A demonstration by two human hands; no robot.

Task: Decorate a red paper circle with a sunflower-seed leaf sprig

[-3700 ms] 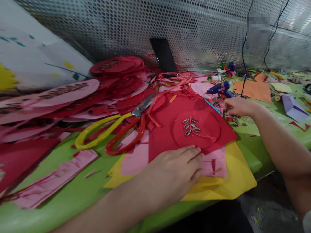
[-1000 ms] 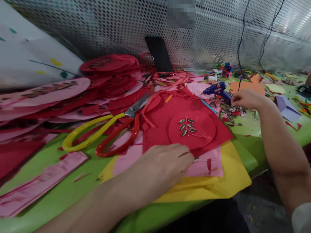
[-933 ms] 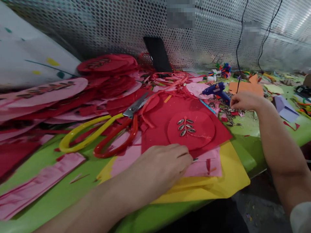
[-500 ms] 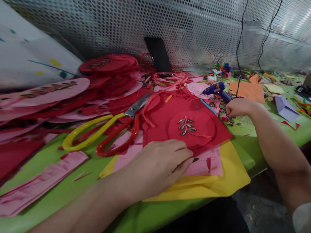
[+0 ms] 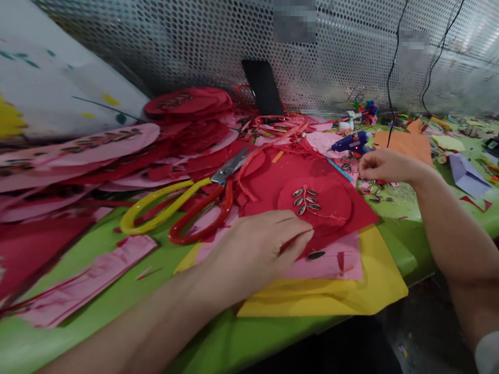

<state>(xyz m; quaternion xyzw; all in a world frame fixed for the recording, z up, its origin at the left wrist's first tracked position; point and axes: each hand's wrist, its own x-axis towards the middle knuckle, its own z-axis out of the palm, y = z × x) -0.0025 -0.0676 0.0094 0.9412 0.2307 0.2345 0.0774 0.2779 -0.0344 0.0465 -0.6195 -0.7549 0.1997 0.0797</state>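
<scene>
My left hand (image 5: 268, 244) rests over the near edge of a red paper sheet (image 5: 261, 171), fingers curled and thumb drawn in; anything between the fingertips is hidden. Beside it, a dark sunflower seed (image 5: 316, 255) lies on pink paper (image 5: 331, 267). On the red sheet sits a red disc (image 5: 335, 200) with striped seeds (image 5: 306, 200) set in a leafy sprig along a thin red stem. My right hand (image 5: 384, 166) hovers at loose seeds (image 5: 378, 197), its fingers closed in a pinch; their contents do not show. Just behind it lies a blue glue gun (image 5: 353, 143), partly hidden by the hand.
Large scissors (image 5: 224, 176) with yellow and red handles lie left of the sheet. Stacked red and pink pieces (image 5: 128, 143) fill the left side. A dark phone (image 5: 263, 88) leans on the perforated metal panel (image 5: 187, 47). Yellow paper (image 5: 382, 275) lies underneath, near the table edge.
The view has shifted slightly. My left hand has drawn back a little from the dark seed, which now shows fully. My right hand has moved slightly over the loose seeds, its fingers curled.
</scene>
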